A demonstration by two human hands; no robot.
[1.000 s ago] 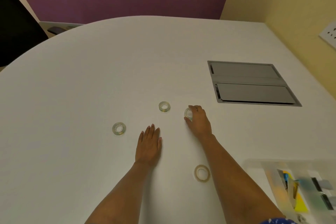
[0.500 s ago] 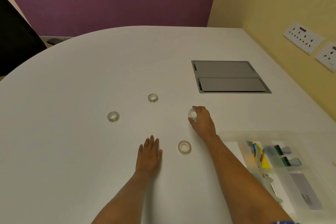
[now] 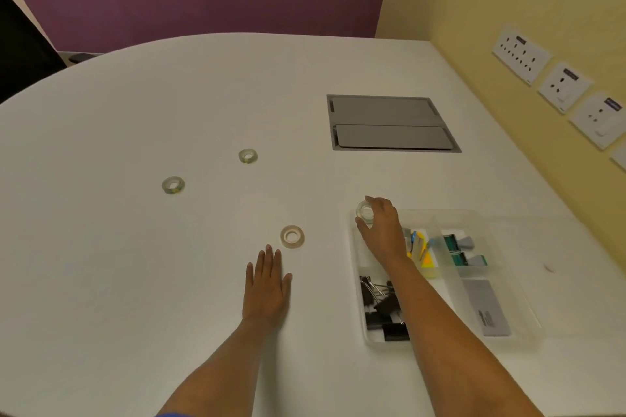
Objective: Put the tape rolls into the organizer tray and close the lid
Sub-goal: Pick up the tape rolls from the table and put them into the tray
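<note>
My right hand grips a clear tape roll between thumb and fingers, held over the far left corner of the clear plastic organizer tray. My left hand lies flat on the white table, fingers together, holding nothing. A beige tape roll lies just beyond its fingertips. Two more clear tape rolls rest farther out, one at the left and one behind it. The tray's lid is not visible as a separate part.
The tray holds black binder clips, yellow and blue items, green clips and a grey pad. A grey hatch is set into the table behind. Wall sockets line the yellow wall at right.
My right hand has lifted the clear tape roll off the table and carried it right, over the tray's corner. The view has swung right and shows more of the tray. My left hand stayed flat.
</note>
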